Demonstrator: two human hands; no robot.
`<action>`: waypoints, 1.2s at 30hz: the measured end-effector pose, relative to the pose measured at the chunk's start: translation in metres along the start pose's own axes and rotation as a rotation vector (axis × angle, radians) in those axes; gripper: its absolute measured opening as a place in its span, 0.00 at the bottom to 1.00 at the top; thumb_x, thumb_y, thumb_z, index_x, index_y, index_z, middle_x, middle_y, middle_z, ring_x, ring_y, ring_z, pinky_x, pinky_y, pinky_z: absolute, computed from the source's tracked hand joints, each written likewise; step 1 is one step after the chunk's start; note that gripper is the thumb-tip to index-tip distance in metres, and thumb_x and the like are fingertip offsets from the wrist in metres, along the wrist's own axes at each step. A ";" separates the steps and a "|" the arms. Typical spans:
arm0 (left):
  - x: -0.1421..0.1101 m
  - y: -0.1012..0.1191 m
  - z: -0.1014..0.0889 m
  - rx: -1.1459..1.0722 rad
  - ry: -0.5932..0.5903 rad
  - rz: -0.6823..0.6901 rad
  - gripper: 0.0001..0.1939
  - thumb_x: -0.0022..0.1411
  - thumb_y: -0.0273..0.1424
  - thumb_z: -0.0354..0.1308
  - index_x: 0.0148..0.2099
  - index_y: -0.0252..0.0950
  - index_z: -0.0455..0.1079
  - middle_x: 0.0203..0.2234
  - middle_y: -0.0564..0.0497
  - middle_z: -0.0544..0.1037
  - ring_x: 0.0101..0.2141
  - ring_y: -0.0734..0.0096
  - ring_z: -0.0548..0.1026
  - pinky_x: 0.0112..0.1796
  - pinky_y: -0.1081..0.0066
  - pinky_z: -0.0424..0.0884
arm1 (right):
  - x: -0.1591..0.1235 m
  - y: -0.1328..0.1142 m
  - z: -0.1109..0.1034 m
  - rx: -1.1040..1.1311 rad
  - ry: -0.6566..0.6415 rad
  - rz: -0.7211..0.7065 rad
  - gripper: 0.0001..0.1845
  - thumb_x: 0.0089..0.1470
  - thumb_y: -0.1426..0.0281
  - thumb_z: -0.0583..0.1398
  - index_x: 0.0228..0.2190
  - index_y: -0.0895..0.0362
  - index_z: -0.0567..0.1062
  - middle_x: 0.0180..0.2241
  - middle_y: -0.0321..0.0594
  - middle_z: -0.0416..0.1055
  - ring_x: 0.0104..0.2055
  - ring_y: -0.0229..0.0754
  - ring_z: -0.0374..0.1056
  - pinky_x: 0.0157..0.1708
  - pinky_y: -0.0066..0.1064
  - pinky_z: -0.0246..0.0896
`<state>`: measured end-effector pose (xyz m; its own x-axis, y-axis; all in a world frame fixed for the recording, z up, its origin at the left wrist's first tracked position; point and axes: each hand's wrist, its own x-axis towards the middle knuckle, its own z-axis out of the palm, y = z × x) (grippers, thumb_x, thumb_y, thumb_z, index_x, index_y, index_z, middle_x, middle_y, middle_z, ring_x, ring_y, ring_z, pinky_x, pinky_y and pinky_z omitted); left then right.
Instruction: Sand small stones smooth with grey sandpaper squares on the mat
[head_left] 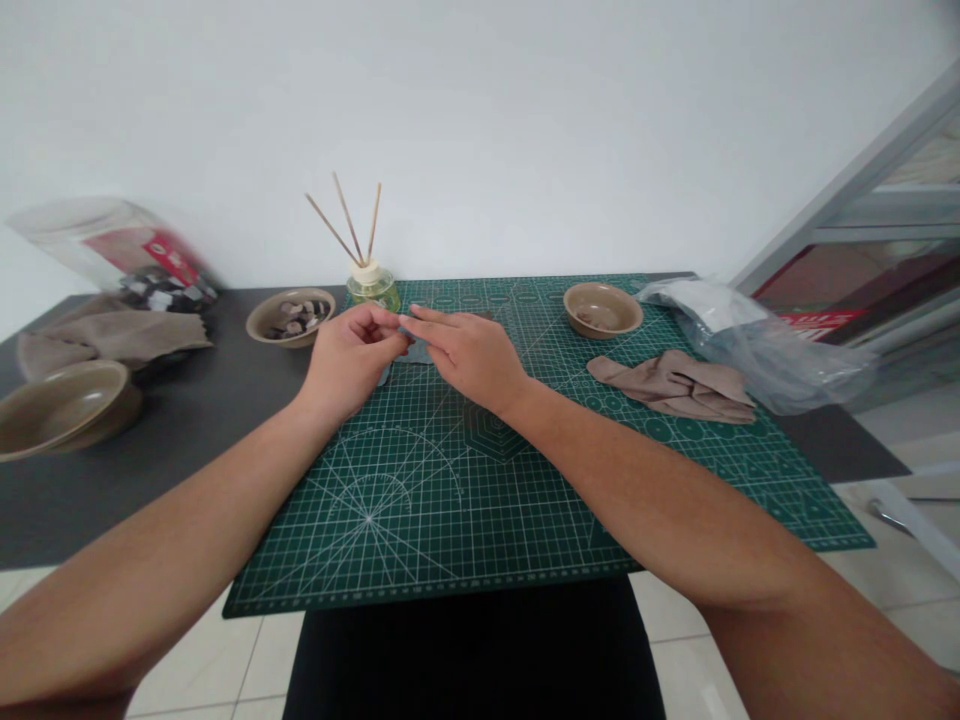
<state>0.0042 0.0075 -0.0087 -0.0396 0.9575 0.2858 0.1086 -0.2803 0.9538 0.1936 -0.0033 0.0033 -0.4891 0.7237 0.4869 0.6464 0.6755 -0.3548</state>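
Both hands meet over the far middle of the green cutting mat (450, 480). My left hand (352, 355) is curled, its fingertips pinched on a small grey piece (416, 350) that lies at the mat. My right hand (465, 355) has its fingers pressed together on the same grey piece from the right. Most of the piece is hidden under the fingers. Just behind the hands stands a reed diffuser bottle (373, 283) with three sticks.
A brown bowl (291, 316) holding small dark and pale pieces sits left of the diffuser. Another brown bowl (602, 308), a beige cloth (675, 385) and a plastic bag (750, 340) lie at the right. At far left are a larger bowl (64, 405), a cloth and a tipped clear jar (120, 250).
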 end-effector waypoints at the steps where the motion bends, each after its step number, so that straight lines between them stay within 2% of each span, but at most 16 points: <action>1: 0.000 0.000 0.001 -0.015 -0.002 -0.003 0.10 0.51 0.24 0.73 0.31 0.38 0.74 0.24 0.54 0.79 0.26 0.71 0.76 0.33 0.68 0.73 | 0.000 -0.001 0.000 -0.016 -0.003 0.011 0.28 0.70 0.79 0.57 0.64 0.49 0.80 0.68 0.38 0.75 0.63 0.45 0.79 0.64 0.40 0.74; 3: -0.001 0.001 0.002 -0.038 -0.006 -0.007 0.11 0.51 0.23 0.73 0.31 0.37 0.74 0.25 0.53 0.80 0.26 0.71 0.78 0.34 0.68 0.75 | -0.001 -0.003 -0.002 -0.047 -0.005 0.045 0.27 0.71 0.78 0.57 0.65 0.49 0.79 0.68 0.38 0.75 0.62 0.46 0.80 0.61 0.40 0.76; 7: -0.002 0.005 0.004 -0.042 -0.005 0.007 0.11 0.49 0.21 0.73 0.31 0.36 0.75 0.24 0.53 0.80 0.26 0.73 0.75 0.32 0.70 0.72 | -0.002 -0.007 -0.005 -0.099 -0.014 0.085 0.26 0.72 0.75 0.58 0.66 0.49 0.78 0.67 0.39 0.76 0.61 0.48 0.81 0.56 0.40 0.79; 14: -0.002 0.006 0.001 0.036 -0.012 0.008 0.10 0.50 0.19 0.72 0.30 0.36 0.77 0.23 0.54 0.79 0.26 0.73 0.73 0.32 0.71 0.72 | -0.001 -0.012 -0.006 -0.123 -0.051 0.024 0.25 0.73 0.73 0.58 0.67 0.50 0.78 0.68 0.41 0.75 0.61 0.48 0.81 0.58 0.40 0.76; 19: -0.003 0.004 0.002 0.005 0.012 0.024 0.09 0.50 0.21 0.73 0.29 0.37 0.77 0.23 0.53 0.81 0.26 0.73 0.75 0.30 0.71 0.72 | -0.001 -0.012 -0.008 -0.126 -0.045 0.050 0.25 0.73 0.74 0.58 0.67 0.50 0.77 0.66 0.41 0.77 0.61 0.47 0.81 0.57 0.37 0.76; 25: -0.003 0.007 0.003 -0.043 0.002 0.037 0.09 0.50 0.26 0.75 0.30 0.36 0.77 0.24 0.53 0.82 0.26 0.72 0.79 0.33 0.70 0.78 | -0.002 -0.013 -0.014 -0.188 -0.077 0.125 0.26 0.74 0.74 0.56 0.68 0.50 0.75 0.66 0.40 0.77 0.62 0.48 0.80 0.55 0.38 0.78; 31: -0.003 0.005 0.002 -0.042 -0.011 0.035 0.11 0.49 0.27 0.76 0.32 0.36 0.76 0.26 0.53 0.84 0.28 0.71 0.81 0.35 0.69 0.80 | -0.002 -0.016 -0.014 -0.188 -0.088 0.085 0.27 0.75 0.73 0.56 0.70 0.48 0.74 0.68 0.38 0.75 0.61 0.46 0.81 0.56 0.38 0.78; 36: -0.004 0.006 0.005 -0.087 -0.001 0.050 0.08 0.51 0.25 0.73 0.31 0.37 0.76 0.25 0.53 0.84 0.27 0.70 0.82 0.36 0.69 0.81 | -0.002 -0.016 -0.016 -0.171 -0.076 0.114 0.27 0.75 0.73 0.55 0.70 0.47 0.73 0.67 0.36 0.76 0.61 0.46 0.81 0.55 0.37 0.78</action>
<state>0.0101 0.0023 -0.0044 -0.0350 0.9422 0.3331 0.0232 -0.3325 0.9428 0.1934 -0.0175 0.0210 -0.4456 0.8069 0.3878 0.7870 0.5595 -0.2600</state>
